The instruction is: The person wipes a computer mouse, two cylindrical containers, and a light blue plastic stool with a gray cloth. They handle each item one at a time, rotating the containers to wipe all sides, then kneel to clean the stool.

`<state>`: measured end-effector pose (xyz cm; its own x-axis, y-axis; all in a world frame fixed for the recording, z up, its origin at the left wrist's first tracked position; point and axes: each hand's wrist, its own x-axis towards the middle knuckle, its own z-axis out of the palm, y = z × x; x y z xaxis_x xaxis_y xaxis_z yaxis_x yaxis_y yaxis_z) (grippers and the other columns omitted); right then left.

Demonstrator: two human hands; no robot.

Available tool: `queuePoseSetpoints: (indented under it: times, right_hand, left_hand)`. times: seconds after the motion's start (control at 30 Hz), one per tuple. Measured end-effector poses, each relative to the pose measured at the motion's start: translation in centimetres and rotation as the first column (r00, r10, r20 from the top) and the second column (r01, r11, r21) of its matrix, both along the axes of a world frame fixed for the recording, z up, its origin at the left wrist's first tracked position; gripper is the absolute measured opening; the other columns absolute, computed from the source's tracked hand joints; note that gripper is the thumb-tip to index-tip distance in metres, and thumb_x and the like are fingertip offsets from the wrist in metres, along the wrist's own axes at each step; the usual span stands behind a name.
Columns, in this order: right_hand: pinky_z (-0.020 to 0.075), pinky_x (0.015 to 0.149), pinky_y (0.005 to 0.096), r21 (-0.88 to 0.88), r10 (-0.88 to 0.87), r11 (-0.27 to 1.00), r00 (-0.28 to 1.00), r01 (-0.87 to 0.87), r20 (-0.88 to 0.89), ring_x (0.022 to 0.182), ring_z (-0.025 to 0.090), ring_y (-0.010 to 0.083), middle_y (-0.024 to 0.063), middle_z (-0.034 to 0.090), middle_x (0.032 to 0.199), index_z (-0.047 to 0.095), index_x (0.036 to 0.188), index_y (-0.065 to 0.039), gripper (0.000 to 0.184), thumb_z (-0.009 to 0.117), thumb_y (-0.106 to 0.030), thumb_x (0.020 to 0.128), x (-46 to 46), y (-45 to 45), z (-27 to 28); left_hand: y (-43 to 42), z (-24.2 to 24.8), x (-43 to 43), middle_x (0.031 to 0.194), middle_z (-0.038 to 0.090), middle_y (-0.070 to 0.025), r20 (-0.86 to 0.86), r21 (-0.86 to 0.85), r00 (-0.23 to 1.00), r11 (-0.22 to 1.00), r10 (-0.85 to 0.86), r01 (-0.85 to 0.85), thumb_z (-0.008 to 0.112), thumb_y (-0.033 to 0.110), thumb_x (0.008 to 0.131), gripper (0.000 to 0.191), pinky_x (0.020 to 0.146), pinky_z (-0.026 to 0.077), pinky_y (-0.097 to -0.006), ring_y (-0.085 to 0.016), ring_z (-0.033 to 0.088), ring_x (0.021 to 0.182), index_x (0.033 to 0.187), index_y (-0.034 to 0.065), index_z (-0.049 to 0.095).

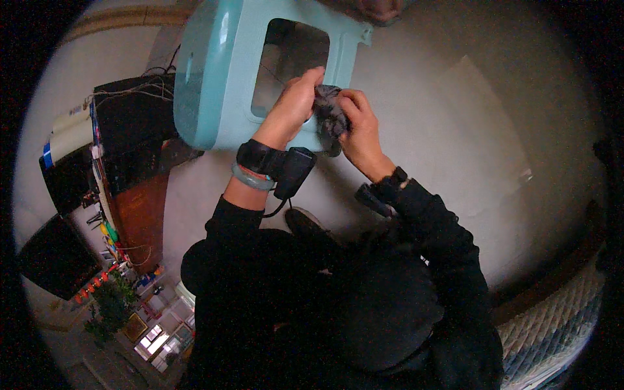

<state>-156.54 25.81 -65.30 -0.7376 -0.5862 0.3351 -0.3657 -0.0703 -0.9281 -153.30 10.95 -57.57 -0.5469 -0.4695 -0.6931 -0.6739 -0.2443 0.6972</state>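
Observation:
A crumpled dark grey bundle (332, 114), either cloth or a thin plastic bag, hangs between my two hands. My left hand (295, 100) pinches its left side, thumb uppermost. On the other side, the bent fingers of my right hand (361, 124) grip the bundle. Both hands are in front of a light-blue plastic box (233, 92), which looks like a hooded pet litter box. Its dark rectangular opening (292, 63) lies just beyond my left hand. What is inside it is too dim to make out.
Pale floor (434, 141) surrounds the box. On the left is a dark cabinet (134, 122) with cables on it and a brown panel (141, 219). A quilted cover (548, 326) lies at lower right. My shoe (304, 222) is below the box.

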Motion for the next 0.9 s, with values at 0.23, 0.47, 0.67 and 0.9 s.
queuePoseSetpoints:
  times: [0.23, 0.47, 0.67, 0.9]
  right_hand:
    - [0.0479, 0.084, 0.0388, 0.158, 0.345, 0.936, 0.908, -0.315, -0.238, 0.101, 0.056, 0.0345, 0.0157, 0.056, 0.107, 0.061, 0.101, -0.001, 0.028, 0.062, 0.003, 0.073, 1.9, 1.2, -2.1]
    - [0.0486, 0.086, 0.0413, -0.031, 0.068, 0.997, 0.983, -0.074, -0.170, 0.101, 0.056, 0.0372, 0.0164, 0.055, 0.109, 0.058, 0.108, -0.002, 0.044, 0.065, 0.005, 0.065, 1.4, -0.4, -0.9]
    - [0.0472, 0.089, 0.0404, 0.217, 0.318, 0.934, 0.939, -0.285, -0.131, 0.106, 0.054, 0.0370, 0.0172, 0.055, 0.116, 0.059, 0.111, -0.003, 0.049, 0.068, 0.004, 0.063, 1.3, 1.0, -1.0]
    - [0.0482, 0.082, 0.0315, -0.038, 0.012, 0.999, 0.631, 0.028, 0.776, 0.093, 0.061, 0.0248, 0.0151, 0.063, 0.096, 0.057, 0.110, 0.001, 0.033, 0.059, 0.005, 0.077, 0.8, 3.5, -0.3]
  left_hand:
    - [0.9, -1.7, -0.3, 0.104, 0.063, -0.0059, 0.017, -0.118, 0.999, 0.992, -0.043, 0.044, 0.048, 0.039, 0.095, 0.042, 0.074, 0.048, -0.0258, -0.014, 0.060, 0.084, 0.113, 0.0032, 0.061]
    - [0.0, 0.1, -0.9, 0.080, 0.057, -0.0037, -0.149, -0.110, 0.988, 0.993, 0.030, -0.046, 0.048, 0.037, 0.093, 0.047, 0.073, 0.041, -0.0335, -0.015, 0.047, 0.078, 0.087, -0.0089, 0.055]
    - [-0.3, -0.9, -1.4, 0.104, 0.059, -0.0026, -0.057, -0.087, 0.996, 0.994, -0.069, 0.064, 0.046, 0.040, 0.095, 0.040, 0.076, 0.048, -0.0270, -0.013, 0.059, 0.089, 0.111, 0.0069, 0.061]
    - [0.6, -2.0, -1.3, 0.094, 0.060, -0.0078, -0.060, -0.168, 0.997, 0.985, -0.057, 0.046, 0.047, 0.042, 0.092, 0.052, 0.078, 0.044, -0.0316, -0.016, 0.054, 0.086, 0.104, -0.0071, 0.058]
